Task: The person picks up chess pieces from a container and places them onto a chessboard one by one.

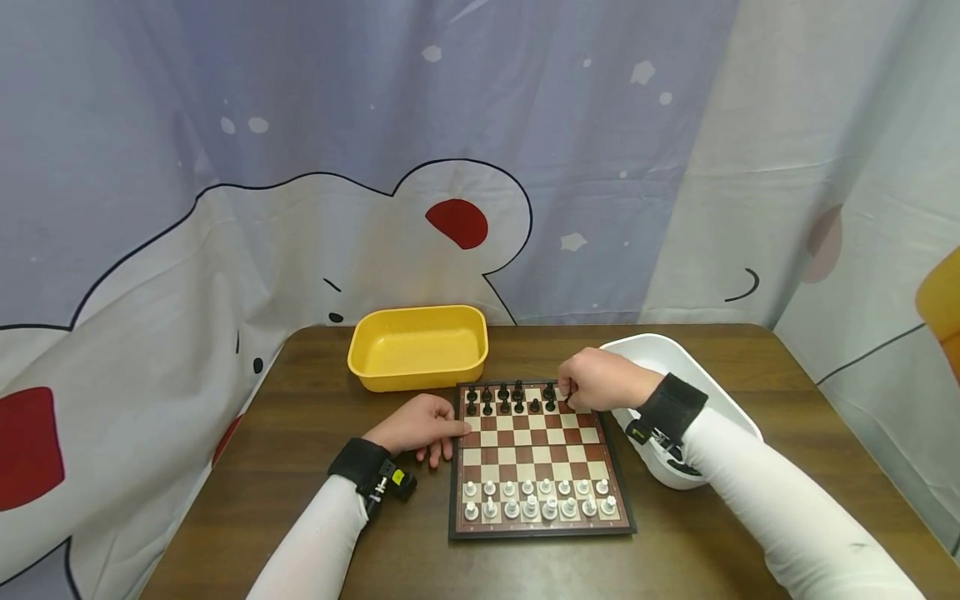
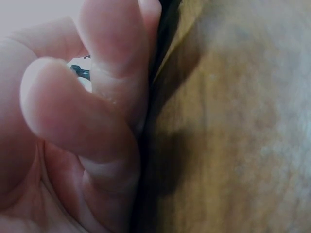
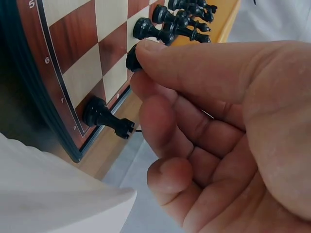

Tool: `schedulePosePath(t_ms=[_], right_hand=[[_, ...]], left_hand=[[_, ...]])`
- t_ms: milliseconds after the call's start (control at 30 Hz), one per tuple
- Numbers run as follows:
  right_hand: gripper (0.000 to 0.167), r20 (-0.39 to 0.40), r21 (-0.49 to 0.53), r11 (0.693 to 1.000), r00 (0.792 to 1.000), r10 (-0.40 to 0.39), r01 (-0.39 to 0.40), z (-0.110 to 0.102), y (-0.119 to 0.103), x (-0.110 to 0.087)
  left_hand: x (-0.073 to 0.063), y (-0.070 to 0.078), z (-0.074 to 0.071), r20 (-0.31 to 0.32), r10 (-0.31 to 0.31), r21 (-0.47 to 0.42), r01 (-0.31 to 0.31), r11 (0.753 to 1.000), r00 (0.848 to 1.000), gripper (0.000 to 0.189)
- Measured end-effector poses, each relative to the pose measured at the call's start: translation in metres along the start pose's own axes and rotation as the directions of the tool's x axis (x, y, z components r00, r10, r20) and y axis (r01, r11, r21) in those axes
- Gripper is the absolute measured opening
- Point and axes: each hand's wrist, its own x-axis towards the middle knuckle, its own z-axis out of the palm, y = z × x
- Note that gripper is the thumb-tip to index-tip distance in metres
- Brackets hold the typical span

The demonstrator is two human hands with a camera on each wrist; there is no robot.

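Note:
A chessboard (image 1: 517, 458) lies on the table with white pieces (image 1: 531, 507) along its near side and black pieces (image 1: 504, 407) along its far side. My right hand (image 1: 603, 379) is over the board's far right corner. In the right wrist view, its thumb and fingers pinch a black chess piece (image 3: 132, 59) whose upper part is hidden. A black rook (image 3: 104, 116) stands on the corner square beside those fingers. My left hand (image 1: 420, 427) rests at the board's left edge, thumb on the board, other fingers (image 2: 82, 116) loosely bent beside it by the tabletop.
A yellow bin (image 1: 416, 383) stands behind the board to the left. To the right is a white bin (image 1: 720, 396), partly under my right forearm. The wooden table (image 1: 255, 492) ends at a patterned curtain (image 1: 300, 125) behind.

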Motion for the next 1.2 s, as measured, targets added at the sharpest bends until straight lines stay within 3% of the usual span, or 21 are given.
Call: schedulePosePath(t_ms=[433, 1200], right_hand=[[0.024, -0.015, -0.055, 0.997, 0.999, -0.049, 0.048, 0.009, 0.0, 0.006], [0.023, 0.009, -0.058, 0.998, 1.0, -0.021, 0.021, 0.013, 0.0, 0.009]], left_hand=[[0.0, -0.001, 0.0, 0.004, -0.001, -0.004, 0.001, 1.0, 1.0, 0.04], [0.001, -0.001, -0.001, 0.004, -0.004, -0.012, 0.005, 1.0, 1.0, 0.041]])
